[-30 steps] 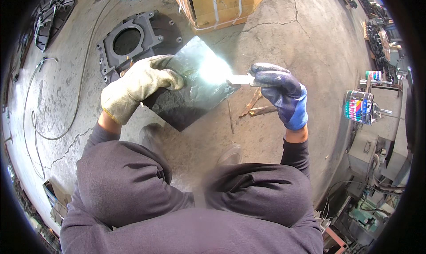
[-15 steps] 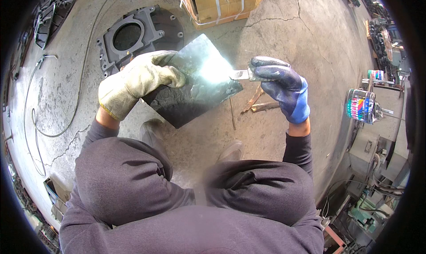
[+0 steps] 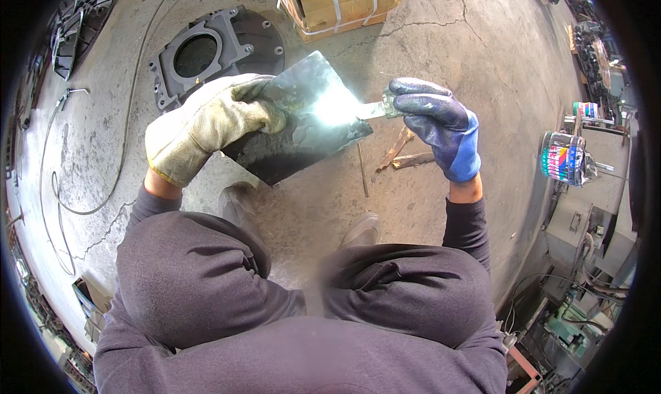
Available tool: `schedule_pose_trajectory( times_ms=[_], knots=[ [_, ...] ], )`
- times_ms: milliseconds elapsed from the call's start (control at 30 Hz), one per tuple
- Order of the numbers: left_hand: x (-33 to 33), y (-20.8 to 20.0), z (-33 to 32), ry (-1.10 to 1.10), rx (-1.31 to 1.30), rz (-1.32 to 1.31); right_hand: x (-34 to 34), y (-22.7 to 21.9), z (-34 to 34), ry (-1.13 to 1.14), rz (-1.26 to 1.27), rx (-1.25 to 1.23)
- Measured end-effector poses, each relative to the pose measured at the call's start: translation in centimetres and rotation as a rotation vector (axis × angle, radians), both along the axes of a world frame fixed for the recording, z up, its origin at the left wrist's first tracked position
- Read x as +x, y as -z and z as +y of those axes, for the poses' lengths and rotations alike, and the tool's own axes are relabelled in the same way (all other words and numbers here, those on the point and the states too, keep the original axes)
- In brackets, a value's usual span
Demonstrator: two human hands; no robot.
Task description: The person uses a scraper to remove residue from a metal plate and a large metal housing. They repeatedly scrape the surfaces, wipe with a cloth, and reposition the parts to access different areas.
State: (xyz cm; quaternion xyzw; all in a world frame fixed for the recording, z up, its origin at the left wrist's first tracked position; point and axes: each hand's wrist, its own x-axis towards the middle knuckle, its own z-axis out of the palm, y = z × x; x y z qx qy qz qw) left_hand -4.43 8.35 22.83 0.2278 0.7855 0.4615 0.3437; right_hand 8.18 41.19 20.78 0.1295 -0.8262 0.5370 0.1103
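A pale leather work glove covers my left hand (image 3: 210,127), which is closed on the left edge of a dark, flat rectangular plate (image 3: 275,149). The plate is held tilted above my knees, and a strong glare washes out its right part. My right hand (image 3: 441,125), in a dark blue coated glove, pinches a short scraper (image 3: 375,109) with a flat pale blade. Its tip reaches the plate's right edge; the glare hides whether they touch. Most of the scraper's grip end is covered by my fingers.
A grey metal casting with a round hole (image 3: 196,55) lies on the concrete floor beyond my left hand. Farther off stands a strapped cardboard box (image 3: 344,8). Wood pieces (image 3: 413,160) lie below my right hand. A hose (image 3: 127,129) loops at left; a container (image 3: 561,160) and machinery stand right.
The plate's lower corner has risen slightly and its tilt has changed. The scraper has turned a little in my right hand, its blade angled more upward. Both hands keep their hold.
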Motion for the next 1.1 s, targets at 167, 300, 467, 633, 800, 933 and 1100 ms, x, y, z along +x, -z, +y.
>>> schedule_pose_trajectory(
  times_ms=[167, 300, 467, 633, 800, 933, 1100],
  knots=[
    [0.1, 0.9, -0.4, 0.022, -0.038, 0.068, 0.0, 0.0, 0.1, 0.001, 0.032, 0.015],
    [0.0, 1.9, -0.5, 0.036, -0.016, 0.157, -0.2, 0.1, 0.3, -0.015, 0.030, 0.051],
    [0.3, 2.0, -0.5, 0.002, -0.129, 0.197, -0.3, 0.2, 0.3, -0.054, 0.005, -0.071],
    [0.6, 1.0, -0.7, 0.049, -0.102, 0.177, -0.5, -0.7, 0.1, -0.045, 0.019, 0.096],
    [0.5, 0.7, -0.5, 0.144, -0.187, 0.383, -0.9, -1.4, -0.4, -0.074, 0.019, 0.153],
    [0.6, 0.4, -0.5, 0.188, -0.102, 0.433, -1.2, -1.4, -0.6, -0.085, 0.046, 0.199],
    [0.6, 0.4, -0.9, 0.205, -0.082, 0.328, -1.5, -1.4, -0.7, -0.120, 0.057, 0.199]
  ],
)
